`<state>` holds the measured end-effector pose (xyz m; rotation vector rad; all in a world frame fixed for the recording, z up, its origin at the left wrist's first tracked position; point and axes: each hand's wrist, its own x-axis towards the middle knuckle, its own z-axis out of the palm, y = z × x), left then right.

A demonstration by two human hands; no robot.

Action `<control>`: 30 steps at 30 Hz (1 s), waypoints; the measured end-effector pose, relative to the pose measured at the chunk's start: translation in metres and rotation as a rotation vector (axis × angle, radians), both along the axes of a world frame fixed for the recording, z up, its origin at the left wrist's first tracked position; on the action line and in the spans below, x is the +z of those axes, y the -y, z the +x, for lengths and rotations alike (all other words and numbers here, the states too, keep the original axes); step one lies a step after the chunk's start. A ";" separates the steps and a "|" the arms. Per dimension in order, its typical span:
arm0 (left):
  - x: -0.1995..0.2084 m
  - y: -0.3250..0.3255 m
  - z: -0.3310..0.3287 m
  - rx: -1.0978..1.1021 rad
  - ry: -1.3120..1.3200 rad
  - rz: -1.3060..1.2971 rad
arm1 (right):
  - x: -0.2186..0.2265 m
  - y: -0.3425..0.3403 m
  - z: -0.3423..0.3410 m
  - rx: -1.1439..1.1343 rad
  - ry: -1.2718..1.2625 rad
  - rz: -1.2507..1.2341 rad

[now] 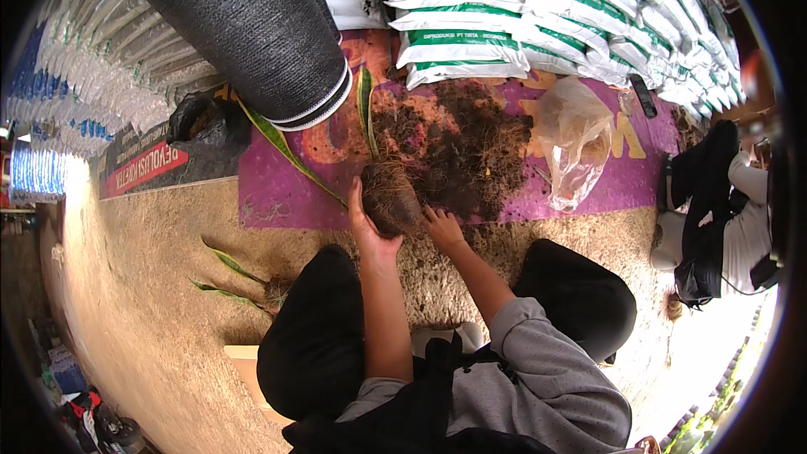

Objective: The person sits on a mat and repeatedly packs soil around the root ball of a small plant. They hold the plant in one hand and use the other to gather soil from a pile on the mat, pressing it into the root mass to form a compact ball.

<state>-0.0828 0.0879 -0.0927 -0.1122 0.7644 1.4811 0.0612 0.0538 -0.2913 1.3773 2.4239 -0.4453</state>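
Note:
My left hand [372,223] is wrapped round the left and lower side of a root ball [390,197], brown, rounded and covered in fine roots. A snake plant leaf [365,109], green with yellow edges, rises from its far end. Another long yellow-edged leaf [290,151] slants down from the left toward the same hand; where it joins is hidden. Close to the right side of the root ball, my right hand [444,230] has its fingers stretched forward at the near edge of the loose soil. Dark soil [479,151] mixed with roots is heaped on a purple printed sheet [290,214].
A roll of black netting [244,25] looms at upper left beside a black plastic bag [206,124]. White-green sacks [462,34] are stacked beyond. A clear plastic bag [576,147] and black phone [643,96] lie right. Loose leaves [231,262] lie left of my knee.

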 end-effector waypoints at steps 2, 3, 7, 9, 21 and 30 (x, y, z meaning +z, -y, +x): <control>0.003 -0.001 -0.001 0.020 0.021 -0.013 | 0.001 -0.002 0.000 0.036 0.028 -0.008; 0.004 -0.001 -0.001 0.032 0.033 -0.018 | 0.002 -0.003 0.000 0.055 0.044 -0.011; 0.007 0.003 -0.005 0.029 0.058 0.002 | -0.002 0.004 0.007 -0.021 -0.022 0.019; 0.008 0.003 -0.005 0.038 0.039 0.025 | -0.001 0.003 0.009 -0.112 -0.069 -0.036; 0.048 0.008 0.037 -0.076 0.097 0.156 | 0.178 -0.102 0.094 -0.480 -0.813 0.092; 0.068 0.032 0.081 -0.187 0.081 0.320 | 0.417 -0.047 0.108 -0.195 -1.051 -0.205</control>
